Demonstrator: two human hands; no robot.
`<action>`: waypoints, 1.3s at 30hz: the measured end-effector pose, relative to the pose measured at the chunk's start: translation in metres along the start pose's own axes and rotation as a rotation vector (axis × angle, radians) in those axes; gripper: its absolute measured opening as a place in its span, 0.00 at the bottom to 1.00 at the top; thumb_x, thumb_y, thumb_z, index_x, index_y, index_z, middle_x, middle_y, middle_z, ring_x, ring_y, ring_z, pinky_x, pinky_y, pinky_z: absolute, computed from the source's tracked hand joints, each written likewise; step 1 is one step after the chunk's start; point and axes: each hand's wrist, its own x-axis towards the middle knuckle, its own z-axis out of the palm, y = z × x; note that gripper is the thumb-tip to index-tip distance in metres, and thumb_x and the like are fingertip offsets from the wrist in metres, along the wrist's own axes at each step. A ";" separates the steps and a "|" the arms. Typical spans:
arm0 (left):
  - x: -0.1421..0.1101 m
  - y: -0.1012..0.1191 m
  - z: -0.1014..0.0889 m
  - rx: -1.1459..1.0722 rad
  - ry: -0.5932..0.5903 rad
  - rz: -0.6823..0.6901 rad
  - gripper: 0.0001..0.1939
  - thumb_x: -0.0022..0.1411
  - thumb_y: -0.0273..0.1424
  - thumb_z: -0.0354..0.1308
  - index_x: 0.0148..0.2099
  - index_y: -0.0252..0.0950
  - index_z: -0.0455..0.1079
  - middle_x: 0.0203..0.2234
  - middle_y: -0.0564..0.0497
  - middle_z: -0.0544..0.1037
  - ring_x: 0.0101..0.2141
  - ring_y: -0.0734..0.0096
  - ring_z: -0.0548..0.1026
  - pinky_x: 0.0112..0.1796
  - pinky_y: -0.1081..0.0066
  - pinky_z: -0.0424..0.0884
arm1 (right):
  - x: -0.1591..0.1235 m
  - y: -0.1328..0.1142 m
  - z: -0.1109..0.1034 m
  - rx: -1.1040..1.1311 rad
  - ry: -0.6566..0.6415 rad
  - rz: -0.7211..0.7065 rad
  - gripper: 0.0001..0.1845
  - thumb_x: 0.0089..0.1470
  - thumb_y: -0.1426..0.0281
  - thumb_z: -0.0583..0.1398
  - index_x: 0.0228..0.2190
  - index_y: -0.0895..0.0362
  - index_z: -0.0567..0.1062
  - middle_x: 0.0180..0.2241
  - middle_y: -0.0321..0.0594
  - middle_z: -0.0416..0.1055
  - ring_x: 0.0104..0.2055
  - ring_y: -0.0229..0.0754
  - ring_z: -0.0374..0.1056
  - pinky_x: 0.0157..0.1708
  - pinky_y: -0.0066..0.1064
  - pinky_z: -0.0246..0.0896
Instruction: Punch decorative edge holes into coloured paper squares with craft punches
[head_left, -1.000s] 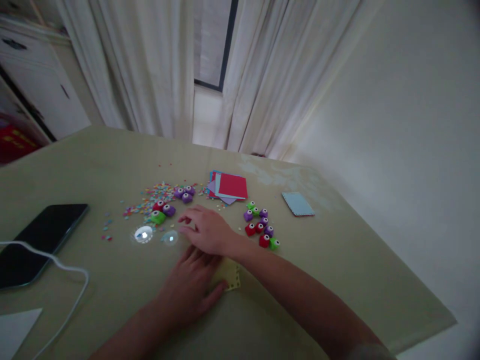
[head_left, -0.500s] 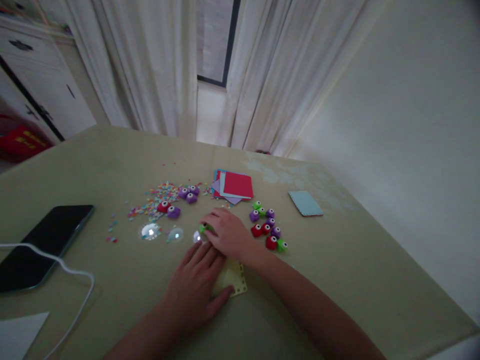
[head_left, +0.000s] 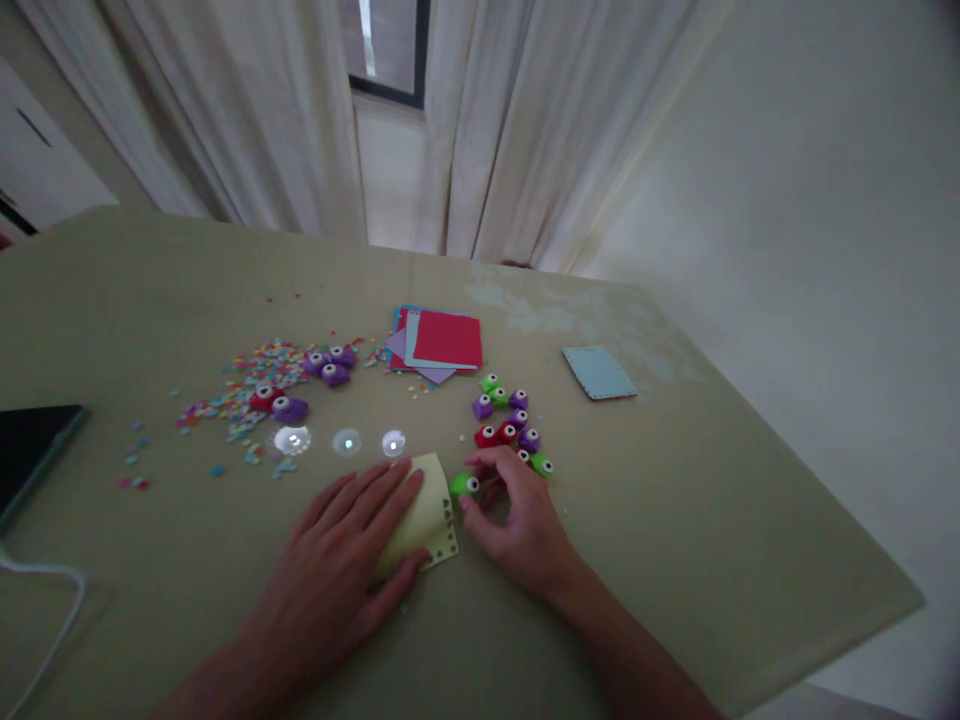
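My left hand [head_left: 349, 545] lies flat, fingers stretched, across a pale yellow card [head_left: 429, 518] with punched holes along its right edge. Between the thumb and fingers of my right hand [head_left: 521, 510] is a small green one-eyed toy [head_left: 463, 485], just right of the card. Beyond that hand, several similar toys in red [head_left: 486, 436], purple [head_left: 529, 440] and green [head_left: 541, 465] stand in a curved group. My right fingers partly cover a red one at the near end.
Colourful confetti bits [head_left: 262, 365] lie scattered at the left, near purple toys [head_left: 335, 374] and a red one [head_left: 266, 398]. Coloured cards [head_left: 448, 340] are stacked further back, with a light blue card [head_left: 600, 372] at the right. A dark tablet [head_left: 34, 450] sits by a white cable [head_left: 64, 620].
My right hand has moved right, off the area above my left hand, carrying the green toy to the card's right side. More of the yellow card shows. The view has shifted.
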 end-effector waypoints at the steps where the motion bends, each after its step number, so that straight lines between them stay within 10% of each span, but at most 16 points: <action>1: 0.000 0.000 0.000 0.003 -0.009 -0.001 0.36 0.74 0.45 0.59 0.78 0.43 0.57 0.71 0.48 0.71 0.67 0.52 0.69 0.66 0.54 0.60 | 0.002 0.001 0.001 0.019 -0.014 0.000 0.18 0.57 0.72 0.66 0.49 0.53 0.75 0.43 0.43 0.77 0.41 0.45 0.75 0.40 0.34 0.74; 39: -0.004 -0.001 0.003 0.115 -0.034 0.006 0.41 0.74 0.51 0.56 0.81 0.41 0.53 0.77 0.49 0.60 0.72 0.51 0.63 0.70 0.53 0.50 | 0.010 0.014 -0.010 0.091 -0.124 -0.097 0.13 0.62 0.72 0.72 0.48 0.53 0.83 0.42 0.39 0.82 0.39 0.41 0.78 0.41 0.30 0.75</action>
